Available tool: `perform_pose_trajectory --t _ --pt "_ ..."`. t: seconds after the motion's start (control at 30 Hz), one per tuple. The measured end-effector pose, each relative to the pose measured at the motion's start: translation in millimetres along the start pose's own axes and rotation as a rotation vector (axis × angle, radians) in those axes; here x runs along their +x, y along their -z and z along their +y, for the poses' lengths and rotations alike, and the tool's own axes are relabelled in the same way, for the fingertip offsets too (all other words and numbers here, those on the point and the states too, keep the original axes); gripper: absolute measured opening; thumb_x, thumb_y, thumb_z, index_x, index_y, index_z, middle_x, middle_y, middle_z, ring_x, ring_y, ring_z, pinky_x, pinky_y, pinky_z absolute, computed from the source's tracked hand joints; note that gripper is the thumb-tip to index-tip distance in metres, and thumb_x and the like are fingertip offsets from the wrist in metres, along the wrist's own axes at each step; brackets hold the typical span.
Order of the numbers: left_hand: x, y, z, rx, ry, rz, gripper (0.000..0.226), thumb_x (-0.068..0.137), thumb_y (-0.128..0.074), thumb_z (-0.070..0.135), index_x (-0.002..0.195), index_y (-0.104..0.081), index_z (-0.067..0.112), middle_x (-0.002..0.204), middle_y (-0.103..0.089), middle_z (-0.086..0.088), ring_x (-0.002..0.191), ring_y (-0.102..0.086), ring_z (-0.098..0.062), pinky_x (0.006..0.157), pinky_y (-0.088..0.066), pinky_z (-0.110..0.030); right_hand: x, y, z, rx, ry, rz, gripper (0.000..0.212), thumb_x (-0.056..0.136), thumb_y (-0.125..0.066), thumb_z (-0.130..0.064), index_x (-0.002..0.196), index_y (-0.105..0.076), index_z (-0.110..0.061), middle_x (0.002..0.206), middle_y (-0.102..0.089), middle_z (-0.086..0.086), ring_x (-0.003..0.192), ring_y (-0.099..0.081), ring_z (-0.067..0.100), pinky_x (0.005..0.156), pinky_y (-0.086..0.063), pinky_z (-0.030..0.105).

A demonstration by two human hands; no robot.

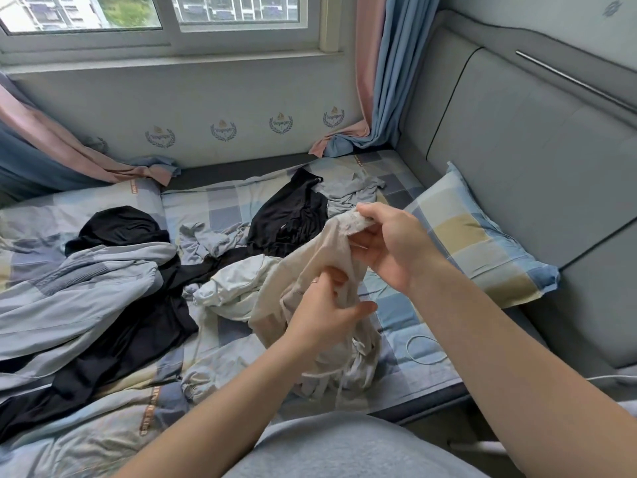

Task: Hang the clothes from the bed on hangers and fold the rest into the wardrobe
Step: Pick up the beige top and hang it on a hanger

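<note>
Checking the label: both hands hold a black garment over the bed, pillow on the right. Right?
One error: the left hand and right hand hold a beige garment, not a black one, as the head view shows. Black clothes lie on the bed; the pillow is on the right.

I count two hands at centre, left hand (324, 315) and right hand (396, 250), both gripping one beige garment (306, 260). One white garment (238, 284) at nine o'clock of it. One checked pillow (482, 243) at three o'clock. Four wall emblems (160, 136) (223, 130) (281, 124) (333, 117) at twelve o'clock. Two curtains (51, 150) (389, 81), at ten and one o'clock.
</note>
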State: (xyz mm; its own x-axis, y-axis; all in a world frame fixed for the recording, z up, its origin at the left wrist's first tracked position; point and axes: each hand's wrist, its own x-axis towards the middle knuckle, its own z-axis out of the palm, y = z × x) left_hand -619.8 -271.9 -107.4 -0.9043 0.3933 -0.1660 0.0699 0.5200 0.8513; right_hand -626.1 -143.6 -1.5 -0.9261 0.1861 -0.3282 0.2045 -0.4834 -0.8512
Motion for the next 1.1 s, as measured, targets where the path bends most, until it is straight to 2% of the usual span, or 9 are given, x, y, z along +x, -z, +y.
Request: perform_pose_trajectory --t 0.17,0.27,0.43,0.53,0.67,0.87,0.93,1.0,1.1 --pt "2 -3 -13 0.038 0.023 0.067 0.008 0.095 -0.058 0.029 0.089 -0.059 0.023 0.091 -0.067 0.004 0.088 -0.064 -0.012 0.078 -0.052 -0.039 -1 -3 -4 0.069 0.028 0.004 0.017 0.098 -0.056 -0.012 0.082 -0.06 -0.01 0.072 -0.067 0.008 0.067 -0.067 0.021 0.066 -0.061 0.042" --pt "4 8 -19 -0.096 0.02 0.107 0.024 0.1 -0.051 0.018 0.076 -0.051 0.02 0.064 -0.053 0.009 0.056 -0.047 -0.005 0.059 -0.039 -0.034 3 3 -3 0.122 0.046 0.062 0.011 0.098 -0.057 -0.009 0.088 -0.061 -0.008 0.074 -0.067 0.01 0.077 -0.071 0.025 0.068 -0.062 0.047" --pt "13 53 -5 -0.414 0.021 0.272 0.021 0.104 -0.049 0.011 0.09 -0.055 -0.004 0.08 -0.053 -0.013 0.074 -0.049 -0.021 0.07 -0.042 -0.04 8 27 6 -0.039 -0.028 0.074 0.016 0.101 -0.051 -0.011 0.111 -0.061 -0.006 0.114 -0.071 0.014 0.107 -0.068 0.032 0.083 -0.061 0.049" --pt "15 79 10 -0.607 0.042 0.299 0.025 0.105 -0.049 0.016 0.083 -0.057 0.011 0.084 -0.053 -0.013 0.08 -0.049 -0.024 0.076 -0.042 -0.041 6 36 18 -0.127 -0.044 0.049 0.011 0.099 -0.053 -0.011 0.105 -0.063 -0.01 0.11 -0.073 0.01 0.101 -0.07 0.029 0.078 -0.06 0.043" --pt "11 97 28 -0.837 0.013 0.142 0.03 0.103 -0.055 0.024 0.075 -0.065 0.022 0.072 -0.06 -0.002 0.063 -0.057 -0.014 0.059 -0.052 -0.029 -1 36 39 -0.372 -0.026 -0.057 0.008 0.098 -0.059 -0.01 0.103 -0.062 -0.015 0.11 -0.075 0.006 0.101 -0.07 0.023 0.083 -0.058 0.038" --pt "2 103 52 -0.862 -0.02 0.019 0.023 0.098 -0.061 0.028 0.078 -0.072 0.027 0.072 -0.064 0.0 0.061 -0.059 -0.013 0.059 -0.049 -0.029 -7 27 89 -0.809 0.036 -0.373 0.049 0.089 -0.075 -0.027 0.133 -0.055 -0.034 0.133 -0.06 -0.012 0.126 -0.054 0.006 0.104 -0.045 0.023" --pt "-2 102 55 -0.884 -0.021 -0.019 0.02 0.097 -0.062 0.029 0.08 -0.073 0.027 0.074 -0.065 0.0 0.063 -0.06 -0.014 0.06 -0.049 -0.029 -1 27 108 -0.904 0.046 -0.357 0.036 0.09 -0.072 -0.032 0.122 -0.059 -0.045 0.128 -0.062 -0.016 0.123 -0.055 0.006 0.101 -0.045 0.024" --pt "-4 104 57 -0.908 -0.03 -0.037 0.021 0.097 -0.062 0.029 0.08 -0.074 0.027 0.075 -0.066 -0.001 0.065 -0.061 -0.015 0.062 -0.05 -0.029 8 34 125 -0.981 0.005 -0.302 0.028 0.094 -0.066 -0.03 0.122 -0.066 -0.035 0.122 -0.068 -0.011 0.116 -0.06 0.009 0.098 -0.05 0.032" --pt "-4 110 56 -0.918 -0.027 0.007 0.023 0.098 -0.061 0.028 0.079 -0.076 0.027 0.076 -0.067 -0.001 0.068 -0.062 -0.017 0.065 -0.052 -0.031 19 54 140 -0.988 -0.047 -0.227 0.019 0.096 -0.061 -0.024 0.107 -0.076 -0.029 0.095 -0.076 -0.012 0.084 -0.064 -0.004 0.074 -0.053 0.026"
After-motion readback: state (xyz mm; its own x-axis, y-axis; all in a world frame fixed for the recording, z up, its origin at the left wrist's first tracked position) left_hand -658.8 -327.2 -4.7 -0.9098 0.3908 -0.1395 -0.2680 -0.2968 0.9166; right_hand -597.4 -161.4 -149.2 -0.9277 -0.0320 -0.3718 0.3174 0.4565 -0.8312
